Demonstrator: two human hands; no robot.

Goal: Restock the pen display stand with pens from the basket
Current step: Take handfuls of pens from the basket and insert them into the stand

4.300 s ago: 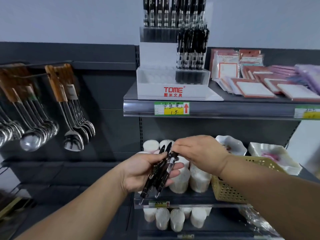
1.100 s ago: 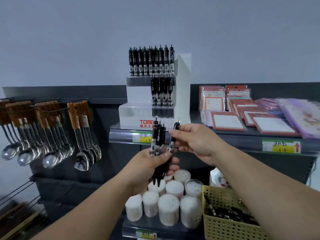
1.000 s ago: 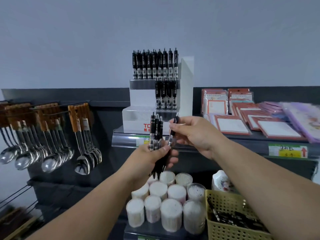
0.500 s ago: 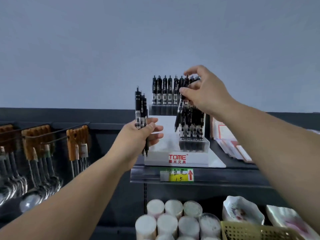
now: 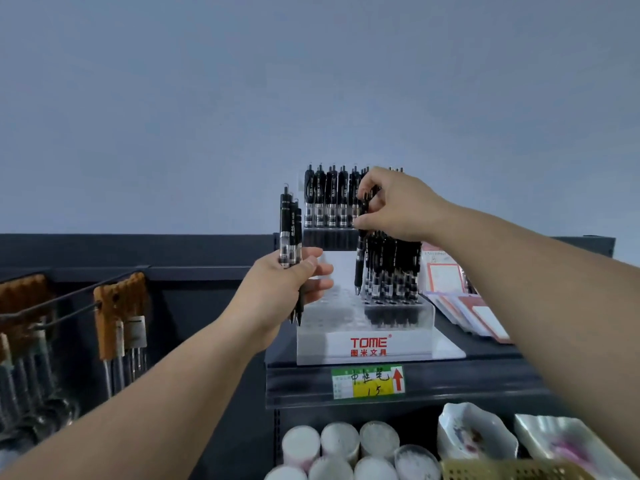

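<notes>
A white tiered pen display stand (image 5: 367, 344) marked TOME sits on the upper shelf. Black pens fill its top row (image 5: 329, 199) and the right half of its middle tier (image 5: 391, 268); the left holes are bare. My left hand (image 5: 284, 289) grips a small bundle of black pens (image 5: 291, 237) upright, just left of the stand. My right hand (image 5: 394, 206) pinches a single black pen (image 5: 360, 258) near its top, tip down over the middle tier beside the standing pens. The yellow basket's rim (image 5: 512, 471) shows at the bottom right.
A price tag (image 5: 367, 382) hangs on the shelf edge below the stand. Notepads (image 5: 464, 306) lie to the right of it. White round tubs (image 5: 339, 448) and white dishes (image 5: 474, 434) fill the lower shelf. Wooden-handled spoons (image 5: 117, 323) hang at the left.
Both hands rose from the basket level to the stand. My right hand pulled one pen from the bundle and has lowered it toward the middle tier's holes. My left hand stayed beside the stand.
</notes>
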